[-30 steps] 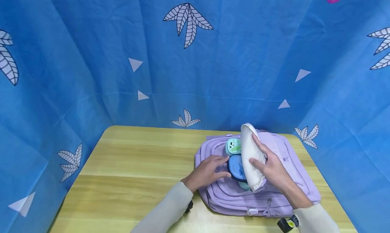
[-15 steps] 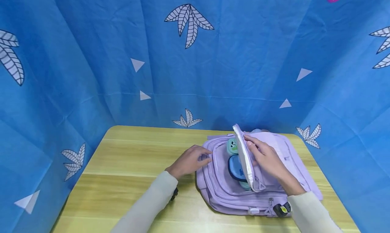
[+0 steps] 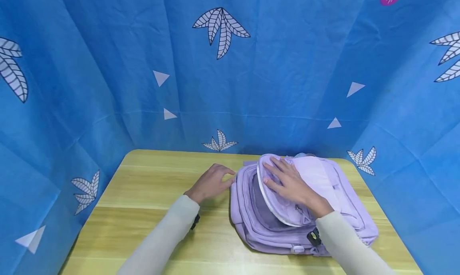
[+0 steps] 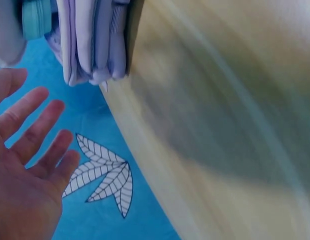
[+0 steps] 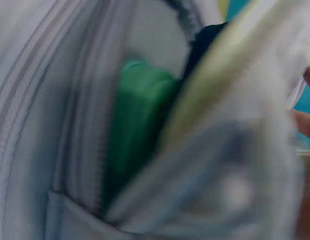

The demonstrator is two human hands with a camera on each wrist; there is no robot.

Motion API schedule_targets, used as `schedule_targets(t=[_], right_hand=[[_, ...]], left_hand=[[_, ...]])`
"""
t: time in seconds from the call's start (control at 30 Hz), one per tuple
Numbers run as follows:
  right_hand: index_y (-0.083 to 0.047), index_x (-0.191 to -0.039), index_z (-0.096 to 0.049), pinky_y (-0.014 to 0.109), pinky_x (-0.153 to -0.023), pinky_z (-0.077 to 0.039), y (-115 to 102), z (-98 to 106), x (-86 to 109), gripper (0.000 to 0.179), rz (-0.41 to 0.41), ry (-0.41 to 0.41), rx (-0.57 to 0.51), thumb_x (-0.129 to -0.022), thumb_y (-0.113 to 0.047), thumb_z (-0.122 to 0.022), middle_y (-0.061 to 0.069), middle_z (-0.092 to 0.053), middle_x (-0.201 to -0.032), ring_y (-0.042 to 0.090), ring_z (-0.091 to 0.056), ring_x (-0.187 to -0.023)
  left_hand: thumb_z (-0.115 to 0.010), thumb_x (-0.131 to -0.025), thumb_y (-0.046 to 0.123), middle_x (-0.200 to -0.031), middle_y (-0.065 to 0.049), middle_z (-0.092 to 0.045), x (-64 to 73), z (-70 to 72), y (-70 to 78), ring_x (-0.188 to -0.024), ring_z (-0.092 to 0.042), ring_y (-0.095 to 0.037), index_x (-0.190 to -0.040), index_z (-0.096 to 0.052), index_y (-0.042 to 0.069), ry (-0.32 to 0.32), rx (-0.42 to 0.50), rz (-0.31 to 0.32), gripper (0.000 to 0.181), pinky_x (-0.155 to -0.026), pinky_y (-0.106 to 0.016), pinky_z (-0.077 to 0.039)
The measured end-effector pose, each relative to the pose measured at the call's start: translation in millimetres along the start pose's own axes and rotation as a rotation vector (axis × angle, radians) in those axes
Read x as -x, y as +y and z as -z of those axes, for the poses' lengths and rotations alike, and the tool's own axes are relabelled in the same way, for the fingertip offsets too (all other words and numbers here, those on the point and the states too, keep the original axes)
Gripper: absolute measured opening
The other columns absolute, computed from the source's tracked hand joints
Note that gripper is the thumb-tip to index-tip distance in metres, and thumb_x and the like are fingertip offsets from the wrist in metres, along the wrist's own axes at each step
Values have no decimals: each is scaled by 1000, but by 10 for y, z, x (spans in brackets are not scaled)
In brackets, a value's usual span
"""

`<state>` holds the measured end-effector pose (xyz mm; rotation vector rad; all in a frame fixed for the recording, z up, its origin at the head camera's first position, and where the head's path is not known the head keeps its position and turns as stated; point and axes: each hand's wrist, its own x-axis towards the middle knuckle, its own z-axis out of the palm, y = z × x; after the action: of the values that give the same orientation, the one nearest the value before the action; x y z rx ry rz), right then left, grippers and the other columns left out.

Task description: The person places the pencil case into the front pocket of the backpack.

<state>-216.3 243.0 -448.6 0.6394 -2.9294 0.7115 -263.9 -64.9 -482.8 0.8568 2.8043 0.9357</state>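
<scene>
A lilac backpack (image 3: 320, 173) lies flat on the right part of the table. Its front pocket flap (image 3: 287, 212) is folded partly down over the pocket, leaving a gap on the left side. My right hand (image 3: 289, 183) rests on the flap's outer face with spread fingers. Inside the pocket, the right wrist view shows a green case (image 5: 140, 100) and the edge of a dark blue case (image 5: 205, 42), both blurred. My left hand (image 3: 212, 182) hovers beside the backpack's left edge, fingers relaxed and holding nothing. A teal case (image 4: 36, 19) peeks out in the left wrist view.
The light wooden table (image 3: 151, 183) extends to the left of the backpack. A blue curtain (image 3: 294, 67) with white leaf prints encloses the table at the back and sides.
My right hand has swung the flap leftward and down over the pocket, covering the cases in the head view. My left hand has drawn back left from the cases to the backpack's edge.
</scene>
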Motion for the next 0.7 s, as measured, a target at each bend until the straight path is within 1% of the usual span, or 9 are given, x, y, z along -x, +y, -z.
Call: schedule_targets(t=[0.1,0.2,0.3,0.4,0.53,0.67,0.7], right_hand=[[-15,-166,-48,86,-124,-6,-2,-70,-47,65,-6,-65,58,-109,-44,-61,23,-31,-177,60,-18,-163],[-17,-166,-48,88,-122,-5,-38,-91,-93,66,-24,-127,123,-108,-48,-60,21,-29,-178,62,-15,-162],[-18,-165,-49,89,-122,-5,-63,-111,-138,67,-39,-168,178,-108,-51,-58,21,-29,-178,62,-15,-163],[-18,-164,-51,89,-122,-7,-62,-144,-172,66,-51,-181,226,-107,-52,-57,20,-31,-178,61,-16,-163],[-18,-163,-53,87,-123,-9,-31,-215,-216,66,-55,-170,279,-106,-51,-56,20,-32,-177,60,-19,-162],[-17,-162,-53,86,-124,-9,-17,-245,-280,66,-48,-175,289,-106,-53,-54,20,-33,-176,60,-19,-162],[-17,-161,-54,87,-124,-9,-27,-223,-307,66,-49,-188,287,-106,-53,-54,20,-34,-176,60,-19,-162]], left_hand=[[-64,-110,32,-149,-11,-68,-31,53,-9,-150,-52,-35,-140,-73,13,3,-41,24,37,-128,-54,-40],[-63,-111,33,-152,-11,-66,-68,98,-9,-152,-50,-36,-141,-72,12,8,-69,28,38,-129,-56,-38],[-62,-111,34,-153,-11,-65,-95,137,-8,-152,-49,-36,-142,-72,12,6,-85,43,39,-130,-56,-37],[-62,-111,33,-153,-10,-66,-117,157,-23,-152,-50,-35,-141,-73,12,7,-105,57,37,-129,-55,-38],[-63,-110,31,-153,-10,-66,-146,213,-30,-152,-49,-35,-139,-74,12,15,-127,77,36,-128,-55,-40],[-63,-111,32,-154,-10,-65,-203,304,-16,-152,-49,-35,-141,-73,12,7,-157,104,37,-127,-55,-41],[-62,-111,32,-154,-9,-65,-225,327,-9,-152,-49,-35,-141,-73,13,5,-169,108,37,-127,-55,-42]])
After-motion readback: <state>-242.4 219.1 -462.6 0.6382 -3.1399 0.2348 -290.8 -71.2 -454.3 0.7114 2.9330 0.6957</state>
